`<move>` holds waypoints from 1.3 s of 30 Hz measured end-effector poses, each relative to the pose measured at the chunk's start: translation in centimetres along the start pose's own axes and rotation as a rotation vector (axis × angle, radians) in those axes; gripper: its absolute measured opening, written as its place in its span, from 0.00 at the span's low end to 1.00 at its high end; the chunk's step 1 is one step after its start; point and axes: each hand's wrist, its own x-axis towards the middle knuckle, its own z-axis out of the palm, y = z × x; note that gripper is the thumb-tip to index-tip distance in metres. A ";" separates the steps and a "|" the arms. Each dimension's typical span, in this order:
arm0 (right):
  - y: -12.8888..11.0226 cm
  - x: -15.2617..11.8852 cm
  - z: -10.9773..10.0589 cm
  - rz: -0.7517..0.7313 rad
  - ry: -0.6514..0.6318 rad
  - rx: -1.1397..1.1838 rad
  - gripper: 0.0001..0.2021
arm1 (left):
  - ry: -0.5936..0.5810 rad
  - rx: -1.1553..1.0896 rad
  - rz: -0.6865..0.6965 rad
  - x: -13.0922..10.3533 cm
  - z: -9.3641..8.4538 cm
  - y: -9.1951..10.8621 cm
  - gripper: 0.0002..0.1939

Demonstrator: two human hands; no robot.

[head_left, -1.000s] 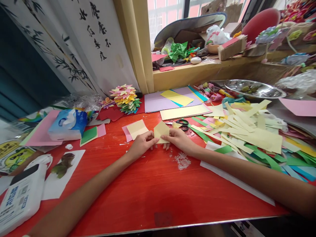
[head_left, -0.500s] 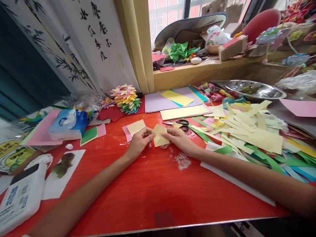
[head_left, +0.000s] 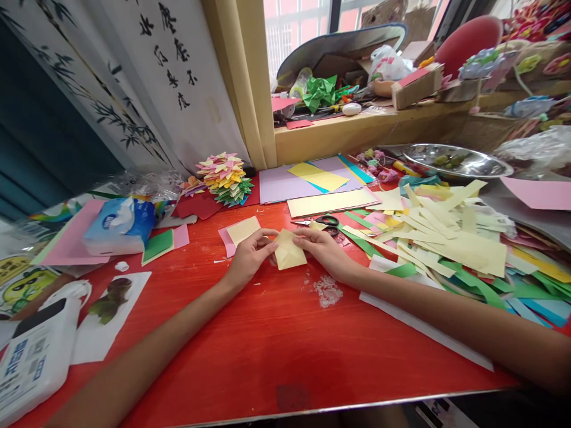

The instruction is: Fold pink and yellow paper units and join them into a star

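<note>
A small pale yellow paper (head_left: pixel 289 252) with fold lines is held between both hands above the red table (head_left: pixel 250 351). My left hand (head_left: pixel 252 254) pinches its left edge. At its upper right, my right hand (head_left: pixel 317 246) grips it between thumb and fingers. Black-handled scissors (head_left: pixel 328 223) lie just behind my right hand, partly covered by a yellow scrap. Yellow and pink square sheets (head_left: pixel 243 229) rest behind my left hand. Clear crumbs (head_left: pixel 328 292) are scattered below my right wrist.
Many paper strips (head_left: pixel 455 238) are heaped at the right, by a metal plate (head_left: pixel 457 161). A folded-paper model (head_left: pixel 225 178) and purple sheet (head_left: pixel 279 181) stand at the back. A tissue pack (head_left: pixel 119 226) and white box (head_left: pixel 38 362) are at the left.
The view has shifted slightly. The fingers of my right hand no longer show beneath the yellow paper, and both hands still hold it.
</note>
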 end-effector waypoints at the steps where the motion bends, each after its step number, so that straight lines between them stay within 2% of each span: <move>1: 0.0 0.0 0.0 0.017 0.006 0.055 0.11 | -0.001 -0.009 -0.001 0.0 0.0 0.0 0.12; 5: 0.4 0.2 -0.1 0.016 -0.022 0.197 0.09 | 0.002 -0.028 0.004 0.0 -0.1 0.2 0.08; 9: 0.7 0.3 -0.2 0.017 -0.030 0.232 0.08 | 0.025 -0.018 0.002 -0.2 -0.1 0.3 0.09; 16: 0.2 0.1 -0.1 -0.014 0.050 0.010 0.09 | -0.007 0.038 0.022 -0.3 -0.1 0.5 0.13; 21: 0.0 0.0 -0.2 -0.098 0.029 -0.078 0.07 | -0.003 0.111 0.024 -0.2 -0.1 0.3 0.10; 24: 0.0 -0.1 -0.2 -0.119 0.018 -0.123 0.12 | -0.010 0.080 0.005 -0.2 -0.1 0.2 0.11; 29: 0.1 0.0 0.1 -0.027 0.033 -0.010 0.16 | 0.014 -0.032 -0.010 0.1 -0.2 0.0 0.11; 32: 0.0 0.1 0.3 -0.018 -0.078 0.108 0.13 | 0.052 -0.095 0.001 0.3 -0.3 -0.2 0.11; 34: 0.0 0.0 0.3 -0.015 -0.128 0.107 0.10 | 0.057 -0.120 0.001 0.4 -0.4 -0.3 0.11; 39: 0.1 0.0 0.1 0.008 -0.063 0.080 0.08 | -0.006 -0.114 -0.027 0.2 -0.3 -0.2 0.11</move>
